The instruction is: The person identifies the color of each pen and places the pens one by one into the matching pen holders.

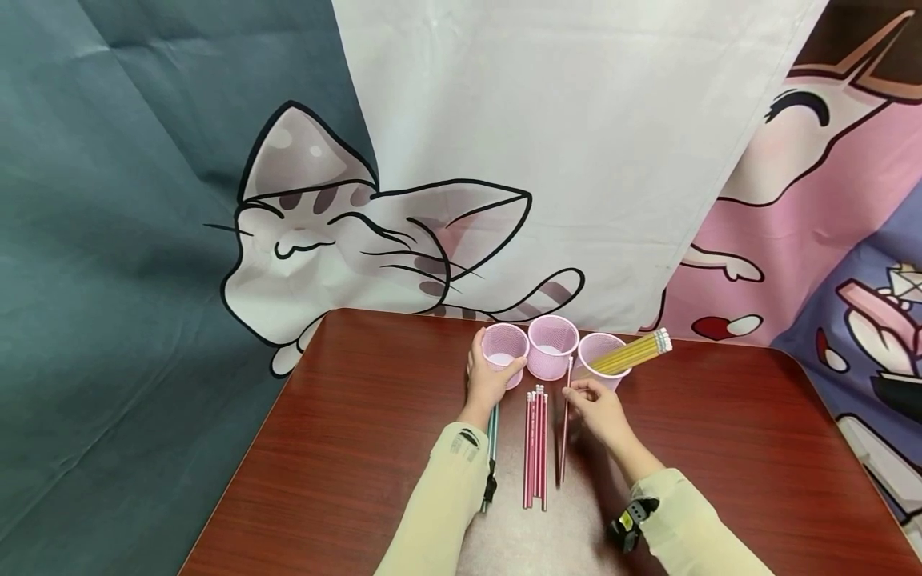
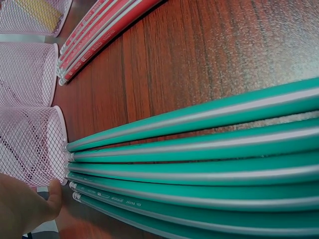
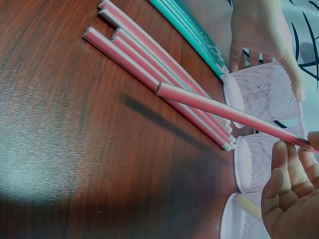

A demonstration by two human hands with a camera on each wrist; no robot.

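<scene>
Head view, frame centre: left hand (image 1: 487, 382) grips a pink cup (image 1: 504, 341), right hand (image 1: 602, 411) pinches a red pencil (image 1: 564, 448); a loose pinch could let it slip.

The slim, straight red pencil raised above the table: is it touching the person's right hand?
Touching. The right wrist view shows the right hand pinching the slim, straight red pencil near one end, with no gap.

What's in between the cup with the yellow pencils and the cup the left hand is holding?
Another pink cup stands between those two, with no pencils in it. The head view shows it.
</scene>
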